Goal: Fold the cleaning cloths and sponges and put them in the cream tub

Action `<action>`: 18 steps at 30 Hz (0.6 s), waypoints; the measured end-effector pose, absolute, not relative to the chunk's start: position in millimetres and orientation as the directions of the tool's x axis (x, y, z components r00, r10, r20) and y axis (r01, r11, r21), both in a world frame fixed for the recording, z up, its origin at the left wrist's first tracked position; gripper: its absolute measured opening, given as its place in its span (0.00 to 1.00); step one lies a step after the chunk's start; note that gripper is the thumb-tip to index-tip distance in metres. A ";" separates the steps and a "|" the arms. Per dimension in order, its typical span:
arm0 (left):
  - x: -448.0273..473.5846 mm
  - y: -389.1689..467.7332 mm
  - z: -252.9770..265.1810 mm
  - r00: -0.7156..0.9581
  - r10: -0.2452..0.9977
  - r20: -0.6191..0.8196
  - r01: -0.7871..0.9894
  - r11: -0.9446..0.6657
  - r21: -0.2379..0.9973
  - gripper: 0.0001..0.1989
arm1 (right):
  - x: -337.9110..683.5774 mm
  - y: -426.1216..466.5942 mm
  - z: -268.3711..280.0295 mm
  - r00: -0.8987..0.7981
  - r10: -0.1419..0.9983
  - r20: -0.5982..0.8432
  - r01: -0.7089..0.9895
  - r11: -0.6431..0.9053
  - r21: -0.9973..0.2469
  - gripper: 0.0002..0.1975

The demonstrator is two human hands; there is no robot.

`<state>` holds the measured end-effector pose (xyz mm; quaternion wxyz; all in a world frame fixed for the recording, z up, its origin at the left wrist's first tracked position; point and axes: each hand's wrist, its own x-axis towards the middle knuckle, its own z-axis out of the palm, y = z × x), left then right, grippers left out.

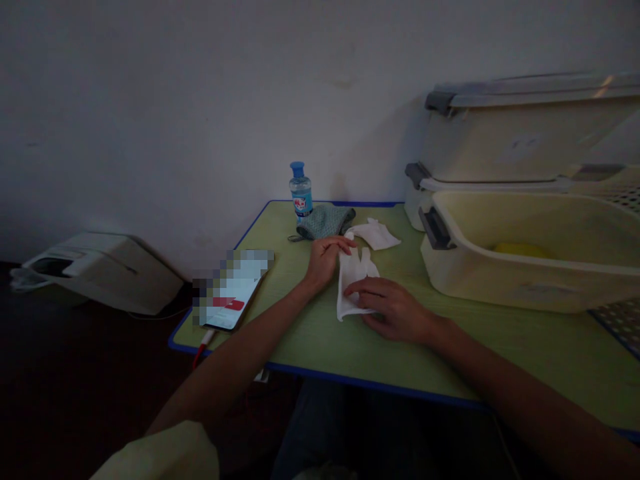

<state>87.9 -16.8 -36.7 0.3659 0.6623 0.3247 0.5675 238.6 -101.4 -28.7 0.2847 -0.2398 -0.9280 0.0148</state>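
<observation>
A white glove lies spread on the table, its fingers pointing away from me. At its far left edge my left hand is closed on it, with the fingertips bent over the fabric. My right hand rests over the near right part of the glove, fingers apart and the index finger stretched across the cloth. It hides part of the cuff. Just beyond lies a second crumpled white piece, seemingly another glove. Behind my left hand is a grey-green textured cloth with a loop.
A blue-capped bottle stands at the back by the wall. On the left lies a phone with a red cable. A cream bin holding something yellow stands right, before stacked lidded boxes. The green table has a blue edge.
</observation>
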 end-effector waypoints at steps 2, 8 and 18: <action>88.0 -16.7 -37.2 0.075 0.880 0.470 0.101 -0.475 0.874 0.14 | 238.4 -101.7 -30.3 -0.752 0.452 0.479 0.420 0.889 -0.180 0.09; 88.2 -13.9 -41.8 -0.023 0.876 0.482 0.459 -0.419 0.784 0.12 | 237.1 -103.8 -30.9 -0.815 0.447 0.369 0.396 0.894 -0.207 0.06; 95.4 -23.6 -43.9 0.566 0.604 0.562 0.326 -0.789 0.520 0.12 | 234.0 -104.9 -25.9 -0.852 0.444 0.277 0.377 0.888 -0.265 0.06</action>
